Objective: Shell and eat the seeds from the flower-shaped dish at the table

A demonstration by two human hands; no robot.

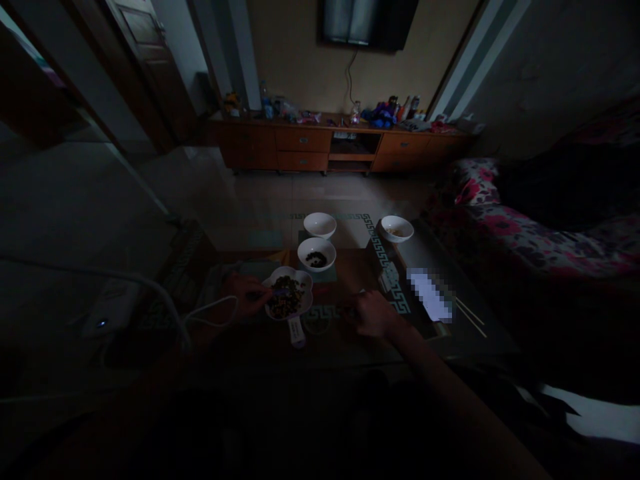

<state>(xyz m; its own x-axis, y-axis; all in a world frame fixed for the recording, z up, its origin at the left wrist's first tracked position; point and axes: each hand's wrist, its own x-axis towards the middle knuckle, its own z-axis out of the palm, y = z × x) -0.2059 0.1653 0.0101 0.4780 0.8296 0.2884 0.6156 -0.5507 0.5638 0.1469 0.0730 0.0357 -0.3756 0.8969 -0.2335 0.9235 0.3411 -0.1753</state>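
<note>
The room is dim. My left hand [246,295] is closed at the left rim of a scalloped white dish [309,293], which holds mixed dark, green and yellowish bits like beans. A small purplish piece [281,292] shows over the dish by my left fingertips; what it is stays unclear. Right of the dish, my right hand [373,313] is curled low over the glass table, its fingers mostly in shadow, and anything inside it is hidden. Behind the dish stands a white bowl [317,268] with dark bits at its bottom. A second white bowl [320,218] sits just beyond.
Farther right is another white bowl [397,237] with a few pale bits. A blurred-out pale rectangle [431,297] and two chopsticks [471,317] lie on the right side. A white-labelled object [297,332] is below the dish. A white cable [213,303] crosses my left wrist.
</note>
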